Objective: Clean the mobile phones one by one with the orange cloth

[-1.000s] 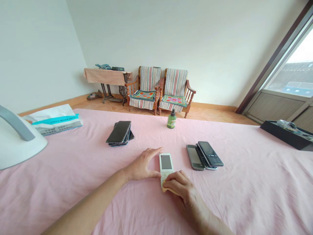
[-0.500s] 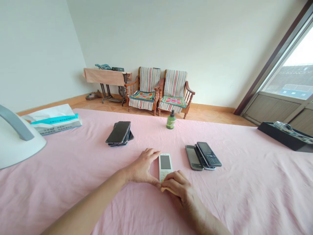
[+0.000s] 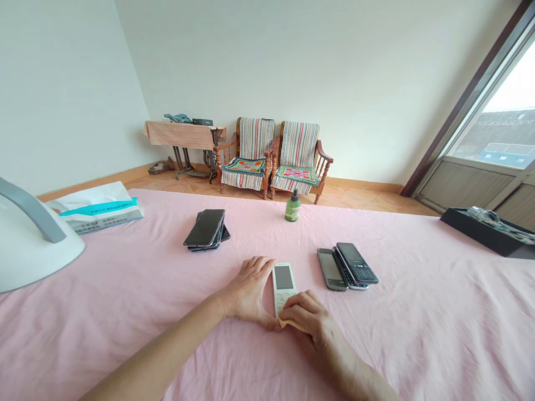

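A white keypad mobile phone lies face up on the pink cloth in front of me. My left hand grips it along its left side, fingertips at the top end and thumb at the bottom corner. Pinched in my right hand is a small yellowish cloth, pressed against the lower keypad; the fingers hide most of it. To the right lie several older phones, one leaning over the others. On the left is a stack of dark smartphones.
A green spray bottle stands near the far edge of the pink-covered surface. At left are a tissue pack and a white object with a grey handle. A black box holding cables sits at far right.
The view has shifted slightly. My left thumb has slid a little down at the phone's bottom corner. My right hand stays at the keypad with the cloth, barely moved.
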{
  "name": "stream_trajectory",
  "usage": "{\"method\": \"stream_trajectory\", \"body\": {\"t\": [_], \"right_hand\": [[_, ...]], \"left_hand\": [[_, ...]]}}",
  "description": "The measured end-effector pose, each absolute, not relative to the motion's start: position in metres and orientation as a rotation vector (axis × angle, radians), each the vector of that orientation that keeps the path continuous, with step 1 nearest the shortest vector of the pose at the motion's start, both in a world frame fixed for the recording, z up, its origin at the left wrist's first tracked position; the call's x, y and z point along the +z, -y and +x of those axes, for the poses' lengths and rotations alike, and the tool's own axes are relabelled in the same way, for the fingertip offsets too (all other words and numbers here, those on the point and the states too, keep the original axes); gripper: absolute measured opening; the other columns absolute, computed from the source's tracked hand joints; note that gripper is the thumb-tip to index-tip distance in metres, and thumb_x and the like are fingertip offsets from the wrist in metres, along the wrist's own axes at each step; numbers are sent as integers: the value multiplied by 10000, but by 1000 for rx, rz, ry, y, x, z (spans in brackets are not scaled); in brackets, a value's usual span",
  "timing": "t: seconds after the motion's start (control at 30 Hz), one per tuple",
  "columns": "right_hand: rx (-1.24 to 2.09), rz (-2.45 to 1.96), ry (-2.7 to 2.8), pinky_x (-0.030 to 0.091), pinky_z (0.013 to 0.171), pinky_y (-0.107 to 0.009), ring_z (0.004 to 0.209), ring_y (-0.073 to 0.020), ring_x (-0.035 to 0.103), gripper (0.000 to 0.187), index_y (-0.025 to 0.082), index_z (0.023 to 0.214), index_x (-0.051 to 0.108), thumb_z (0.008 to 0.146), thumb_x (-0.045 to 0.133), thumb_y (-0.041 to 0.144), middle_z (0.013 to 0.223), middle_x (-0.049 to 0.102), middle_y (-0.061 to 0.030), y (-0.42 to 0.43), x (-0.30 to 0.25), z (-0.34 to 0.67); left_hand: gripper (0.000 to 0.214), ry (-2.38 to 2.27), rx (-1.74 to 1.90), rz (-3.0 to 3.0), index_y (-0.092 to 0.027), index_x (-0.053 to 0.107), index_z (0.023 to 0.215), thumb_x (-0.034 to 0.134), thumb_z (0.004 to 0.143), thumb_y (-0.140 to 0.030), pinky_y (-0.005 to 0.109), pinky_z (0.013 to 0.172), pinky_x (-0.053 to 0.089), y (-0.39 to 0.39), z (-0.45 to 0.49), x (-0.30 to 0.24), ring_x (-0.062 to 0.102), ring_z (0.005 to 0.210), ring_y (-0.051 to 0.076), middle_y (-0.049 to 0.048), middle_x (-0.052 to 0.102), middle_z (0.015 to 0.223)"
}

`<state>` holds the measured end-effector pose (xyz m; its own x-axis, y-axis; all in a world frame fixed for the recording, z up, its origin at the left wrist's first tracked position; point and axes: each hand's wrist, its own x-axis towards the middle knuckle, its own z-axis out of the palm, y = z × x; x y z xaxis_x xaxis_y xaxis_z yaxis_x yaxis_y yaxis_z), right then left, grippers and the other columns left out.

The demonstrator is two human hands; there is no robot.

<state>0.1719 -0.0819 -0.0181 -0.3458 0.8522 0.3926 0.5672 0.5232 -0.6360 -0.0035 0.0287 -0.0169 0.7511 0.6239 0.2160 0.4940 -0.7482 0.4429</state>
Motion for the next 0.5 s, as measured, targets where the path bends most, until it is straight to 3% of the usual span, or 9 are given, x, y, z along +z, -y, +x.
{"method": "stream_trajectory", "body": {"t": [0.5], "right_hand": [[501, -1137, 2085, 453, 710, -251, 830, -148, 521, 269, 188, 773, 603, 836, 446, -21, 835, 585, -35, 78, -14, 165]], "left_hand": [[995, -891, 493, 2568, -208, 344, 1283, 771, 442, -526, 477, 987, 307, -24, 0, -16, 420, 1133, 338, 117, 455, 1233]]}}
